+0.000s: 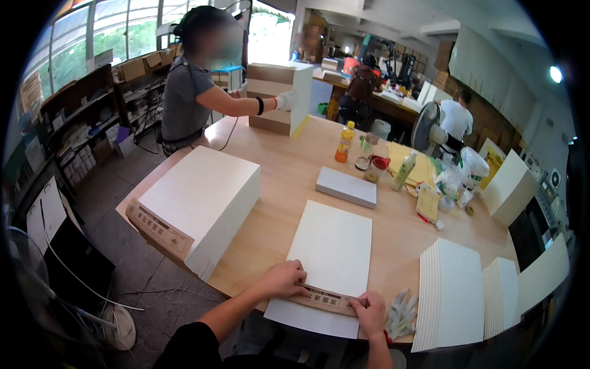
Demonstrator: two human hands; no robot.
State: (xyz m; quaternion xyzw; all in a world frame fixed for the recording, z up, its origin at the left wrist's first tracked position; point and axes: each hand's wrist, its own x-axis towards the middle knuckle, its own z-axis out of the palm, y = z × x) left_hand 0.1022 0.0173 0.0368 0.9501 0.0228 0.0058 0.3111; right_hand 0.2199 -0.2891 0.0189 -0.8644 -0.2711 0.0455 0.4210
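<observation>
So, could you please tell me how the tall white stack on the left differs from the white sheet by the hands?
The white stack is thick, while the white sheet looks thin and flat. The left hand and right hand hold the brown strip across the sheet; neither touches the stack. Both things have white upper faces.

Bright windows (90,27) (greenery (141,40) shows through) run above cluttered shelves (83,112) and a grey floor (163,267).

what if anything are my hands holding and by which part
A brown strip, held by its ends: left hand at the left, right hand at the right.
</observation>
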